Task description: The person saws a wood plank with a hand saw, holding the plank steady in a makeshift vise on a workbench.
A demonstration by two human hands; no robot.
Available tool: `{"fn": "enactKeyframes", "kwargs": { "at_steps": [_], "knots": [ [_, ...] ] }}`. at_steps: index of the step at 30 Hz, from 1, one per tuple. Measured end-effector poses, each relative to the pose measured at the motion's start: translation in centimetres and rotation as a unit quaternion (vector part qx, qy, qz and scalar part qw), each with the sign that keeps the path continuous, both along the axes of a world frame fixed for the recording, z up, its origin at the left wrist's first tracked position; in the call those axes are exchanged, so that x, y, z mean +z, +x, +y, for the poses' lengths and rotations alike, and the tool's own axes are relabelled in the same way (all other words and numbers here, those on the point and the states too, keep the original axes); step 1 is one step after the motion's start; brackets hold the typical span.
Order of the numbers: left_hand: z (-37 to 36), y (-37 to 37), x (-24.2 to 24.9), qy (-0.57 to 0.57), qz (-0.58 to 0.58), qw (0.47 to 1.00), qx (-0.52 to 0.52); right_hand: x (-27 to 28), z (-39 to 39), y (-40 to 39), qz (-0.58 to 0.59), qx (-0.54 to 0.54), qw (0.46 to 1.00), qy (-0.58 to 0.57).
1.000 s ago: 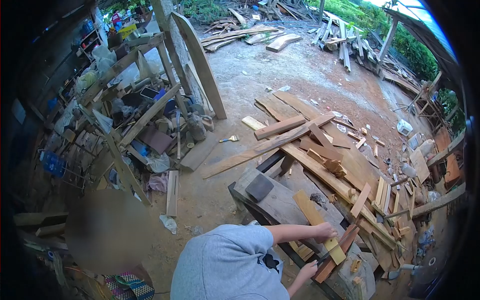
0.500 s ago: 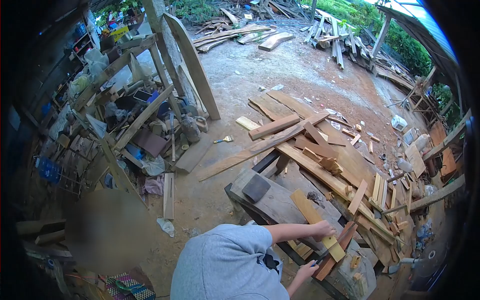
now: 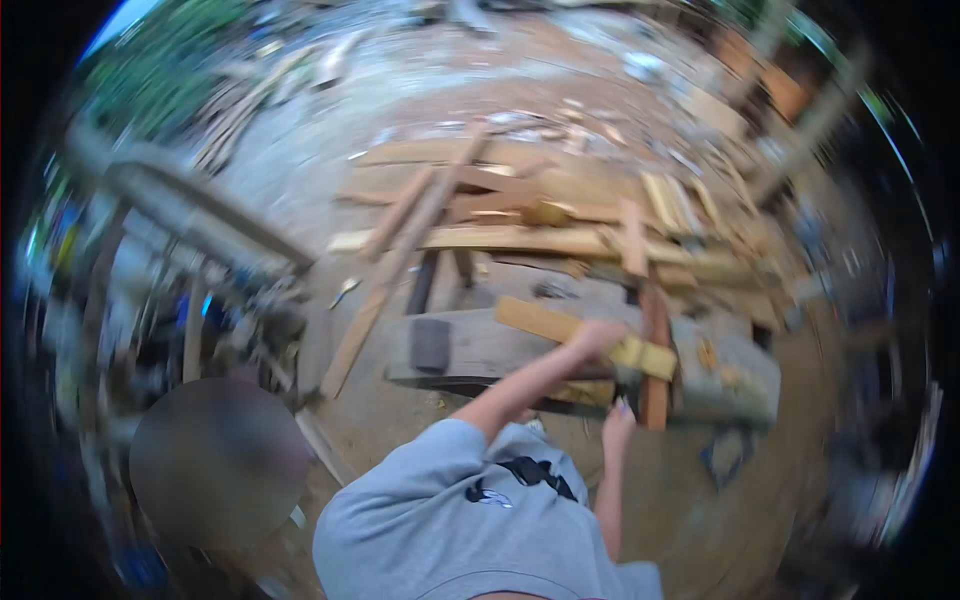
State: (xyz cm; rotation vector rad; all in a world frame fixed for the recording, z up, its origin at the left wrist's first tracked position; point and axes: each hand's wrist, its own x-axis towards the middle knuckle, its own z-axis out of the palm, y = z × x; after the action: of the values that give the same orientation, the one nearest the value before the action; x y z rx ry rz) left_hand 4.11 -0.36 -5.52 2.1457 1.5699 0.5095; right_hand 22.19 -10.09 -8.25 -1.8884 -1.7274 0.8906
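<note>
Head view, heavily blurred. Workbench (image 3: pixel 470 350) lies at frame centre. Left hand (image 3: pixel 595 337) presses down on the yellowish plank (image 3: pixel 585 335) lying across it. Just right and below, right hand (image 3: pixel 618 413) meets the reddish board (image 3: pixel 655 350); grip there cannot be told.

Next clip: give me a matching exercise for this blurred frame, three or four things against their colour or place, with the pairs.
Things:
1. pale yellow strip
2. reddish-brown piece
3. dark block
4. left hand

Places or states:
A. stands roughly upright at the right of the grey workbench
B. lies on the left part of the workbench top
C. rests on the pale strip
D. lies slanted across the workbench, under a hand

Pairs: 1-D, 2-A, 3-B, 4-C. The right hand is just below the strip; the blur hides what it holds, if anything.
</note>
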Motion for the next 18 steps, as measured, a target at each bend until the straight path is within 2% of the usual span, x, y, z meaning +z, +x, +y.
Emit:
{"fn": "enactKeyframes", "kwargs": {
  "at_steps": [1, 3, 6, 8, 9, 11, 12, 13, 14, 18],
  "knots": [
    [-0.3, -0.1, 0.2, 0.018, -0.015, 1.000, -0.003, 0.3, 0.1, -0.5, 0.079, -0.019, 0.996, 0.029],
    [-0.7, -0.6, 1.0, 0.003, 0.009, 1.000, -0.007, 3.2, 0.2, -2.1, -0.031, -0.057, 0.997, -0.037],
    [-1.1, 0.0, 0.4, 0.033, 0.041, 0.998, 0.019, 2.5, 0.2, -2.5, -0.030, -0.063, 0.996, -0.050],
    [-1.3, 0.3, 0.4, 0.082, 0.120, 0.989, 0.000, 2.3, -0.1, -2.6, -0.046, -0.058, 0.996, -0.041],
    [-1.5, 0.9, 0.2, 0.085, 0.120, 0.989, -0.028, 1.6, -0.1, -2.4, -0.036, -0.067, 0.997, -0.012],
    [-1.9, 1.6, -0.1, 0.169, 0.171, 0.969, 0.051, 1.5, 0.0, -2.4, -0.028, -0.101, 0.994, 0.022],
    [-1.7, 1.8, 0.0, 0.177, 0.168, 0.969, 0.025, 2.6, 0.1, -2.4, -0.031, -0.085, 0.996, -0.009],
    [-1.6, 2.1, 0.1, 0.145, 0.174, 0.973, 0.041, 3.2, 0.0, -2.3, -0.033, -0.070, 0.996, -0.041],
    [-1.5, 2.3, 0.0, 0.111, 0.182, 0.975, 0.056, 3.1, -0.1, -2.3, -0.031, -0.099, 0.994, -0.041],
    [-0.7, 2.2, -0.6, 0.081, 0.217, 0.972, 0.039, 1.0, 0.1, -2.0, -0.050, -0.052, 0.997, -0.012]
  ]
}}
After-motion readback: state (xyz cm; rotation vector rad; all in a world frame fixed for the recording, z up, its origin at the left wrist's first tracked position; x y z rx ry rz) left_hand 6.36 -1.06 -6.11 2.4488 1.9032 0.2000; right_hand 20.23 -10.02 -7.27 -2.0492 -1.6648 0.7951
